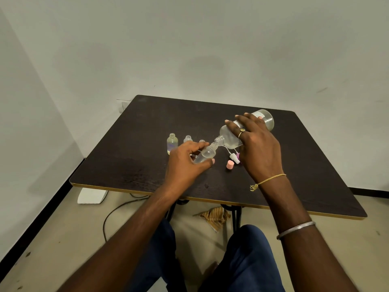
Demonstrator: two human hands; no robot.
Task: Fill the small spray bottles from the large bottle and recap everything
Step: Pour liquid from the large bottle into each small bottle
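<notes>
Dark table (130, 165), right hand (259, 148) fingers clamped on tipped large bottle (229, 138), left hand (187, 163) fingers clamped on tilted small bottle (205, 154), necks meeting.

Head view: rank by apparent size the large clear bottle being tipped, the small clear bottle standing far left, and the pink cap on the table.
1. Large clear bottle, tipped in the right hand: biggest by far.
2. Small clear bottle, standing leftmost on the dark table.
3. Pink cap: smallest.

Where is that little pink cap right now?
The pink cap stands on the dark table, right of centre, between the two hands, beside the white spray heads.
</notes>
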